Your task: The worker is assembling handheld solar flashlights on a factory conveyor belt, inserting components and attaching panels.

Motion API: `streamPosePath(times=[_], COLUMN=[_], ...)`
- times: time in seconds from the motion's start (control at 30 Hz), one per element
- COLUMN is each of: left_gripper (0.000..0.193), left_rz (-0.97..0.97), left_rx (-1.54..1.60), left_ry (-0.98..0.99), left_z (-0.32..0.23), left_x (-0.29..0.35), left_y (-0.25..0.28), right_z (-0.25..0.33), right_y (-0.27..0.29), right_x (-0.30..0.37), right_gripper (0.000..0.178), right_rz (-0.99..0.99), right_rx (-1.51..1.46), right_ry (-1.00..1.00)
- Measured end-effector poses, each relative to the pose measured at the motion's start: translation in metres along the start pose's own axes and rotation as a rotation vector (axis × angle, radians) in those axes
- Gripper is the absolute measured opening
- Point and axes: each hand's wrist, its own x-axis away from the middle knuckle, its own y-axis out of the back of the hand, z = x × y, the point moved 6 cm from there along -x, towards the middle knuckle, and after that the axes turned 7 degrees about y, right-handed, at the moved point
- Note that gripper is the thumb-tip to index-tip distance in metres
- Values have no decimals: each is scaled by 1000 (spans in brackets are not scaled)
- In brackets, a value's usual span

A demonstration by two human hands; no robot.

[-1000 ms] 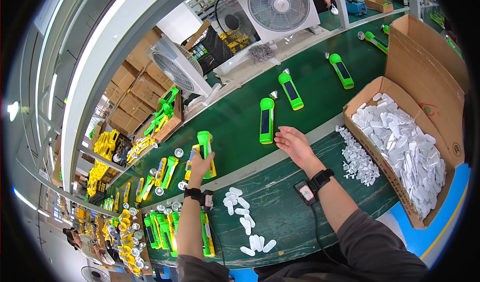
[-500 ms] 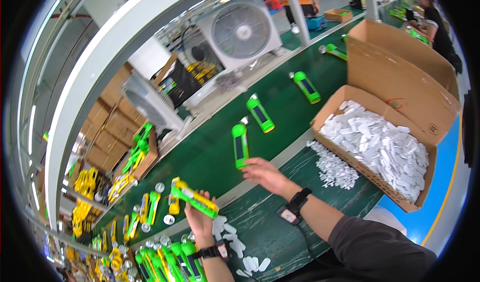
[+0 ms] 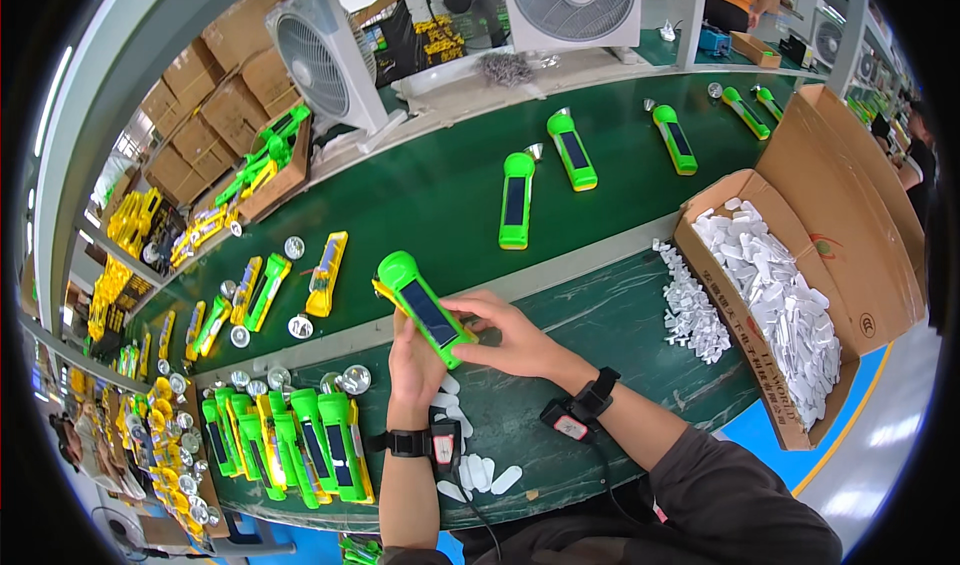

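Observation:
A green and yellow solar flashlight (image 3: 428,312) is held over the near edge of the belt, its dark panel facing up. My left hand (image 3: 413,373) is closed round it from below and the left. My right hand (image 3: 515,343) grips its lower right end with thumb and fingers. Beneath my hands, white oval plastic pieces (image 3: 478,473) lie on the green worktable (image 3: 590,415). To the left, a row of green flashlights (image 3: 300,445) lies side by side, with silver reflectors at their far ends. Beyond my hands, another green flashlight (image 3: 516,203) rests on the belt.
The green belt (image 3: 430,205) carries several more flashlights and open yellow housings (image 3: 326,275). At right stands an open cardboard box (image 3: 735,310) of white pieces, with a pile of small white parts (image 3: 692,305) beside it. Fans (image 3: 575,0) stand behind the belt.
My right hand has left the flashlight on the belt and come to the one in my left hand. That flashlight has turned panel side up. The whole view has swung left.

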Motion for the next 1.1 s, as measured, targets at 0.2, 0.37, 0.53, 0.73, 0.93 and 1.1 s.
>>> streamPosePath(times=[0.2,0.37,0.53,0.73,0.93,1.1], left_gripper=[52,47,41,42,42,41], left_rz=[-71,-154,-170,-130,-119,-114], left_rx=[-120,-160,-148,-61,-19,-42], left_ry=[-49,-41,-44,-37,-25,-47], left_z=[-1,0,-3,-2,-4,-3], left_x=[5,7,6,6,8,8], left_y=[-7,-1,4,2,1,1], right_z=[3,-8,-21,-30,-30,-29], right_y=[-6,5,11,12,8,6], right_x=[3,7,7,4,2,4], right_gripper=[75,64,49,42,40,41], right_rz=[-36,-129,-205,-243,-224,-199], right_rx=[418,278,-2,-279,-348,-392], right_ry=[90,-5,-22,-132,-180,-173])
